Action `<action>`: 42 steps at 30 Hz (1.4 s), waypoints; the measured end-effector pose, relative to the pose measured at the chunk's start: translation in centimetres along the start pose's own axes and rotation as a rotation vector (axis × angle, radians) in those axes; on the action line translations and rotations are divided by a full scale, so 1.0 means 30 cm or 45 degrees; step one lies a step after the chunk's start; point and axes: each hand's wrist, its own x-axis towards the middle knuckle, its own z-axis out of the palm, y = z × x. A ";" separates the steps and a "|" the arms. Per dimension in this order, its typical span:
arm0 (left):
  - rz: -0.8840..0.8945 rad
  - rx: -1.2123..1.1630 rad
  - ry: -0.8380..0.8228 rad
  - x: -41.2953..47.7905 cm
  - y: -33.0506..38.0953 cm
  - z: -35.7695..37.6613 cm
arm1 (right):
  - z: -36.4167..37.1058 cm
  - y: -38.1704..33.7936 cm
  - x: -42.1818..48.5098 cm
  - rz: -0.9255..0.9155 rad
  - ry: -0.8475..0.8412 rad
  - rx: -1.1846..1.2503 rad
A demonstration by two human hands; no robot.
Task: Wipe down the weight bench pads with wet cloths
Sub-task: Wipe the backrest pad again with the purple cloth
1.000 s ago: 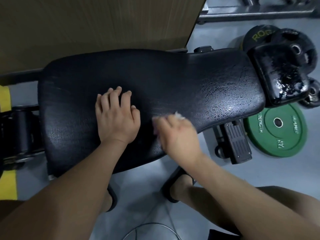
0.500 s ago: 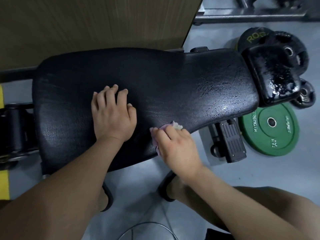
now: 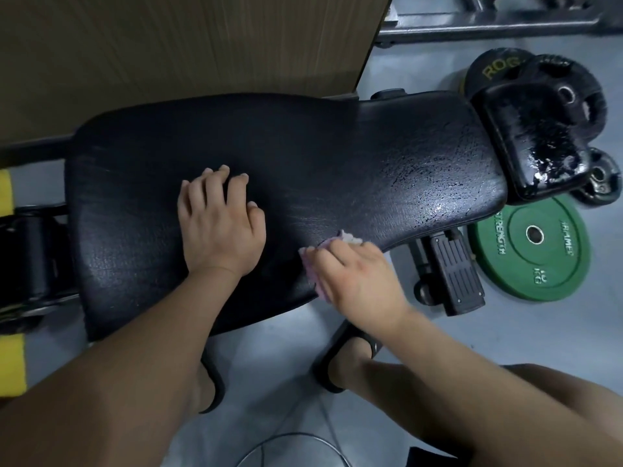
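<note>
A: bench pad look?
B: black, cracked, shiny twd small pad; pink cloth at its near edge, right hand flat on it; left hand flat on pad, empty
A: around?
B: green plate on floor beside

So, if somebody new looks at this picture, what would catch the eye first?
The long black bench pad fills the middle, its cracked surface shining at the right end. On it the left hand rests, while the right hand presses a pink cloth against the pad's near edge. A green weight plate lies on the floor to the right.
</note>
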 end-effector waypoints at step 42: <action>-0.044 -1.157 -0.758 0.036 0.012 -0.490 | -0.323 -0.048 0.204 1.035 -0.149 1.630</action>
